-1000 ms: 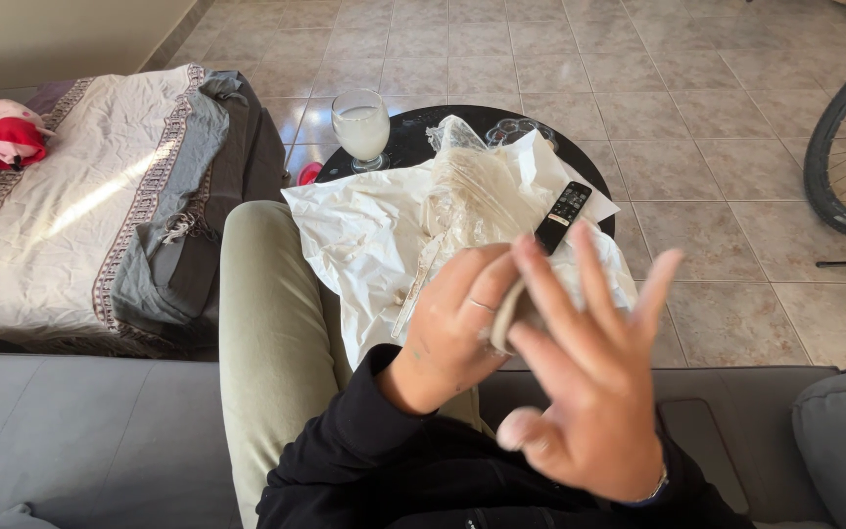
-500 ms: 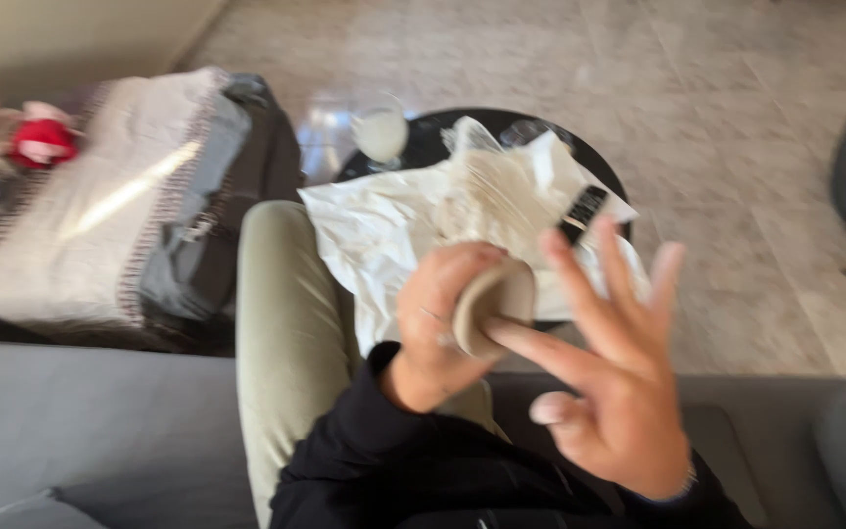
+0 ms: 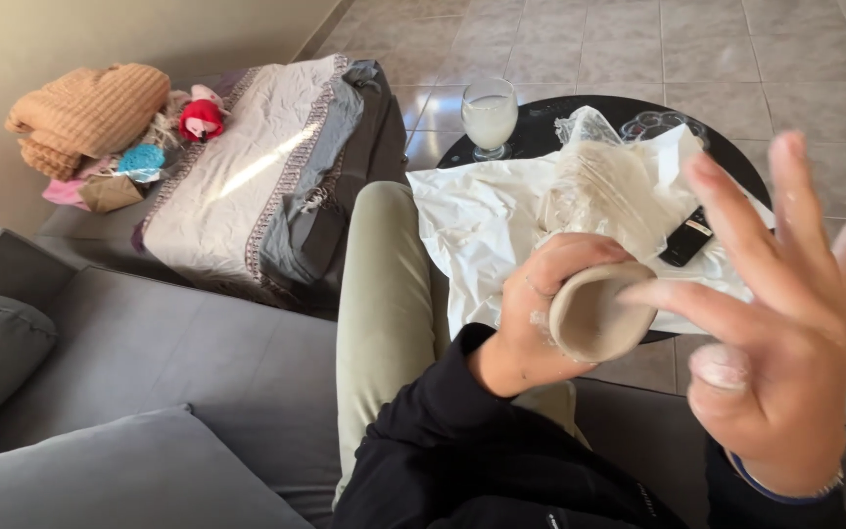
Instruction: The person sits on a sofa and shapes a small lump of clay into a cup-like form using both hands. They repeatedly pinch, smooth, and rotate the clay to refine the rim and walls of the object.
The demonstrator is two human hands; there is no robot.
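My left hand (image 3: 533, 323) grips a small beige clay cup (image 3: 594, 312), its hollow mouth turned toward me. My right hand (image 3: 771, 313) is spread wide, its index fingertip touching the cup's rim on the right. Both hands hover above my knee in light trousers (image 3: 384, 284). Beyond them a white cloth (image 3: 482, 220) covers part of a round black table (image 3: 540, 127), with a clear plastic bag of pale clay (image 3: 609, 176) on it.
A glass of milky liquid (image 3: 489, 116) and a black remote (image 3: 685, 238) stand on the table. Grey sofa cushions (image 3: 100, 392) lie at the left. A folded blanket (image 3: 257, 176), orange knitwear (image 3: 90, 113) and small toys lie on a low bed.
My left hand has turned the clay cup so its opening faces me. The right hand has shifted rightward, fingers still spread. The view has swung toward the left.
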